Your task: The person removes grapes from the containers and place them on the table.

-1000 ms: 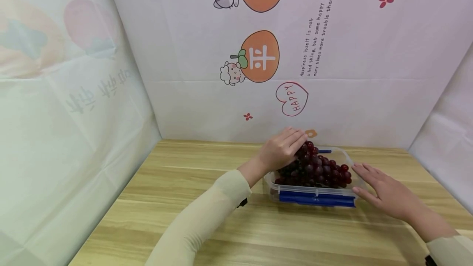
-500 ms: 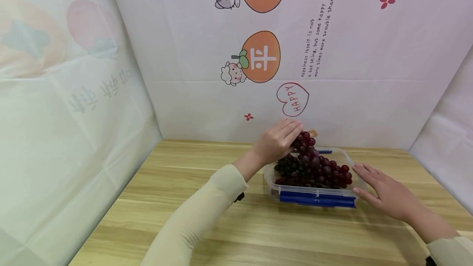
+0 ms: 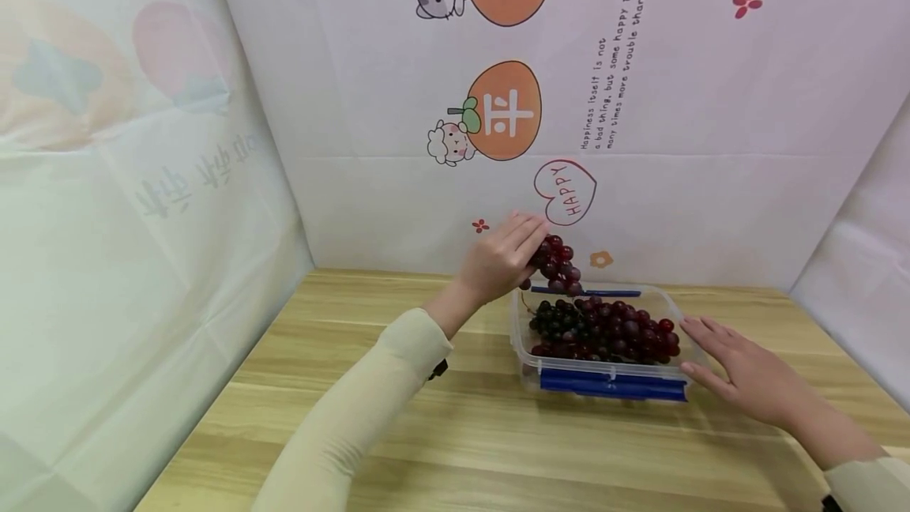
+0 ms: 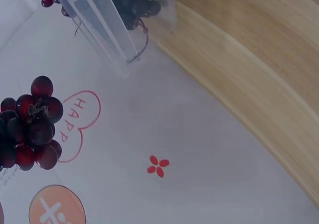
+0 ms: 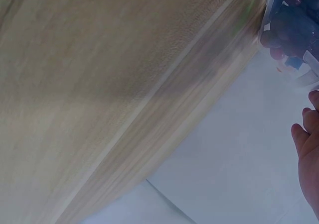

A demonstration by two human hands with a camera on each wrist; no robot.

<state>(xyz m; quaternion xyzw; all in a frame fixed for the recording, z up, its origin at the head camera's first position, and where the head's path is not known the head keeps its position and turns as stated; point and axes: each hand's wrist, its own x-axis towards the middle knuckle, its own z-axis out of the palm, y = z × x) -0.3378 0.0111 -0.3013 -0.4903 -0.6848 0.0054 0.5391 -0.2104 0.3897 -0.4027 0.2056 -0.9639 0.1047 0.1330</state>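
My left hand (image 3: pixel 498 261) holds a bunch of dark red grapes (image 3: pixel 558 265) above the back left corner of a clear plastic food container (image 3: pixel 528 374). The same bunch (image 4: pixel 33 129) hangs at the left side of the left wrist view. Inside the container lie more red grapes (image 3: pixel 629 332) and a cluster of smaller, nearly black grapes (image 3: pixel 558 321). My right hand (image 3: pixel 750 374) rests with extended fingers against the container's right side. In the right wrist view, part of that hand (image 5: pixel 310 152) shows near the container wall (image 5: pixel 264 32). My left fingers' grip on the stem is hidden.
The container has blue latches (image 3: pixel 613 384) and stands on a wood-grain table (image 3: pixel 398 425), near its back edge. Behind the table rises a white printed cloth (image 3: pixel 384 212). Another white cloth (image 3: pixel 163 322) hangs along the left side.
My left hand has lifted the bunch of red grapes up and to the left, out of the container. More of the black grapes now shows. The right hand has stayed in place.
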